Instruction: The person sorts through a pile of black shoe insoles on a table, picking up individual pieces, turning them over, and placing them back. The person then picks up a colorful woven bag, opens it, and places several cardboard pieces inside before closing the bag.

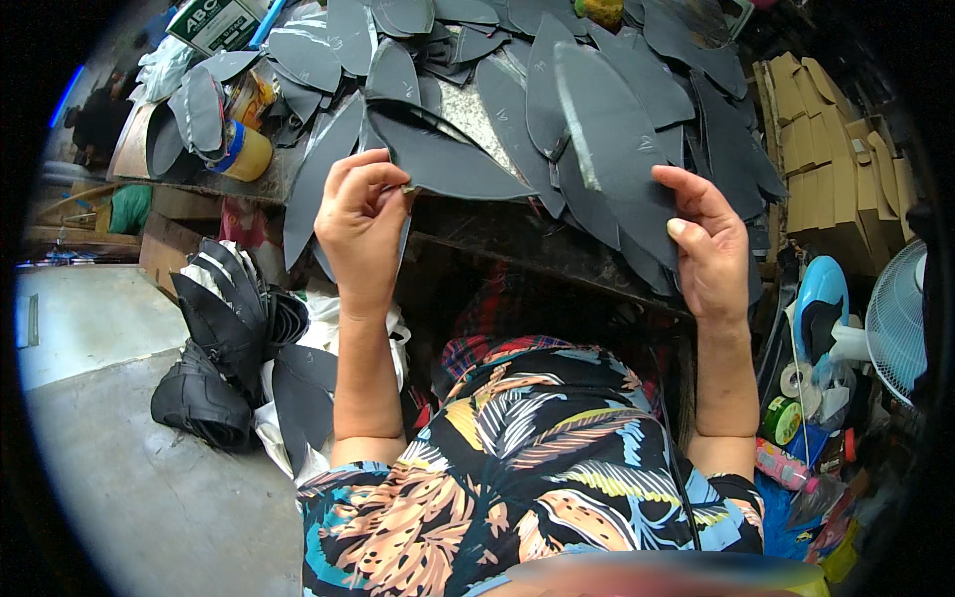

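Note:
My left hand (364,224) is closed, thumb and fingers pinched at the lower left edge of a black leaf-shaped piece of sheet material (448,164). A small yellowish-brown spot shows at its fingertips, too small to name. My right hand (708,244) is raised with thumb and forefinger apart, nothing visible between them. It is beside the right edge of a large black leaf-shaped panel (622,149), which bears a pale shiny stripe and lies on other panels. Several similar pieces overlap across the workbench (477,114), some with light marks.
At the bench's left stands a jar (244,151) of yellowish content with a blue rim. Bundled black pieces (214,348) lie below left. Folded cardboard (841,149) is stacked to the right, above a fan (895,323). Bottles and tubs (786,423) crowd the lower right.

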Demonstrator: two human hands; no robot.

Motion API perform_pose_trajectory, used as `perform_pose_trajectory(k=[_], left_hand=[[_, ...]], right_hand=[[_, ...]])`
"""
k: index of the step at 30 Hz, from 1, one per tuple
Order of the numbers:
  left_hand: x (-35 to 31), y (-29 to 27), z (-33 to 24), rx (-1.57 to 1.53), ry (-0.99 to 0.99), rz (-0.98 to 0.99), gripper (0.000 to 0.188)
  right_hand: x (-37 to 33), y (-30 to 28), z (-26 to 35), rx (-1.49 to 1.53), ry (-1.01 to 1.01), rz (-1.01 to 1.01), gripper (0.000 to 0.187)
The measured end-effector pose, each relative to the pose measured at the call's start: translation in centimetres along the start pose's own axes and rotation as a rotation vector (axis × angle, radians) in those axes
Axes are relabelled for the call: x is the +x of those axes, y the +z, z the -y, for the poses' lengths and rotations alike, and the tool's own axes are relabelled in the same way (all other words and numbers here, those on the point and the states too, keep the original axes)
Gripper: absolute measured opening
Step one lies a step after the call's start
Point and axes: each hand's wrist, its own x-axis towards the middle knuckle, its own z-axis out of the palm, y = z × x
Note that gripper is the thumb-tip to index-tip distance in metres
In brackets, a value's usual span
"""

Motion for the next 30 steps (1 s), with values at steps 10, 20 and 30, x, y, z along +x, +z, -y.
perform_pose_trajectory(k=[10,20,30], left_hand=[[-2.1,2.8,1.3,0.024,0.018,0.169,0.017],[-3.0,2.7,-1.6,-0.055,0.107,0.210,0.021],[-2.4,-5.3,-1.0,-0.288,-0.016,0.025,0.016]], right_hand=[[1.5,-0.8,-2.8,-0.544,-0.003,0.109,0.039],[2.4,3.2,-1.4,-0.635,-0.227,0.204,0.057],[2.3,0.7,-3.3,-0.627,-0.015,0.125,0.031]])
